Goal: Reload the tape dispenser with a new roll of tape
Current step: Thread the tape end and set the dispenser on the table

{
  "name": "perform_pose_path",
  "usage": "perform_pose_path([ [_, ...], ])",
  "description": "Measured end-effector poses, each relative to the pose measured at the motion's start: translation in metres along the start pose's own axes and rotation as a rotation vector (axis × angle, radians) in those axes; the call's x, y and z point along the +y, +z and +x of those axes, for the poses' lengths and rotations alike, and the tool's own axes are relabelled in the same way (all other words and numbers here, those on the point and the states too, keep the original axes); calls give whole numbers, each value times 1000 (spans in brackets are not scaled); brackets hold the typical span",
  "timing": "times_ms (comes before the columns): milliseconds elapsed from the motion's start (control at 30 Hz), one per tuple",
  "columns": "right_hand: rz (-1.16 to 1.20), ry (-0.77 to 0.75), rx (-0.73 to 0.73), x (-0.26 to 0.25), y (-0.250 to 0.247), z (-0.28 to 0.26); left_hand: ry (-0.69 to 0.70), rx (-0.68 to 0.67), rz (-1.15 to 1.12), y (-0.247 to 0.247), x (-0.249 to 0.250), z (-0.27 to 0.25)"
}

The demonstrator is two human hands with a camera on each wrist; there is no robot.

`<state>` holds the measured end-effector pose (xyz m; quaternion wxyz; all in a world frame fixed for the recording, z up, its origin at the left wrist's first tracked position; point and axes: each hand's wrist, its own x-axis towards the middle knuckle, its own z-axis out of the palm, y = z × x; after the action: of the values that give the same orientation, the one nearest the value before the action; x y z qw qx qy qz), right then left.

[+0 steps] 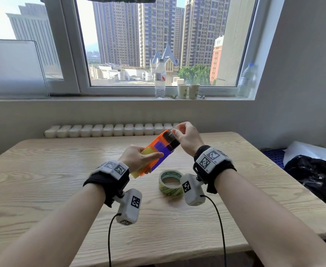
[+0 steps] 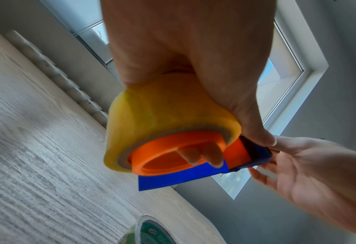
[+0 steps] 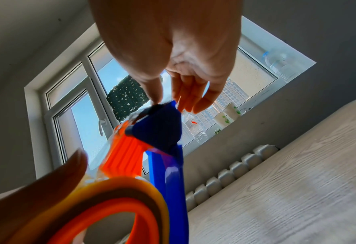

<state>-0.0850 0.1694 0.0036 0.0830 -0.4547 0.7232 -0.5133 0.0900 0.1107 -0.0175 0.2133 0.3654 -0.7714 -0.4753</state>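
Dispenser (image 1: 154, 151), held above the table (image 1: 42, 170) with its long axis slanting up and away, has its yellow roll (image 1: 142, 160) end gripped by the left hand (image 1: 137, 158), while the right hand (image 1: 187, 139) pinches the far cutter end, nearer the window (image 1: 158, 45); the green roll (image 1: 170, 183) lies just below.

Orange and blue tape dispenser (image 1: 158, 149) tilted above the table (image 1: 42, 170), yellowish tape roll (image 2: 151, 107) seated on its orange hub, green-printed tape roll (image 1: 170, 183) flat on the table beneath it.
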Motion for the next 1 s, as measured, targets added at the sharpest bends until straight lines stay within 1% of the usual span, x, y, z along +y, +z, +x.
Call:
perform_pose_path([
  [133, 27, 57, 50, 10, -5, 4, 9, 8, -12, -3, -2, 1],
  [267, 94, 91, -12, 18, -12, 0, 56, 56, 32, -8, -1, 3],
  [300, 116, 97, -53, 18, -13, -3, 64, 70, 47, -10, -1, 5],
  [367, 174, 119, -206, 17, -14, -10, 67, 70, 42, -14, -2, 6],
  [467, 151, 93, -490, 10, -10, -25, 70, -7, -57, -17, -5, 9],
  [533, 191, 70, -584, 8, -5, -32, 64, -72, -133, -18, -5, 8],
  [667, 256, 115, -656, 7, -1, -38, 50, -183, -209, -20, 0, 3],
  [767, 293, 159, -709, 4, -1, -42, 51, -224, -184, -22, 0, 1],
  [867, 283, 146, -735, -1, -1, -46, 40, -208, -142, -24, 1, -1],
  [933, 272, 135, -751, -3, -1, -48, 36, -172, -128, -26, -1, 0],
  [1000, 241, 128, -722, -3, 0, -48, 38, -131, -89, -26, -1, 1],
])
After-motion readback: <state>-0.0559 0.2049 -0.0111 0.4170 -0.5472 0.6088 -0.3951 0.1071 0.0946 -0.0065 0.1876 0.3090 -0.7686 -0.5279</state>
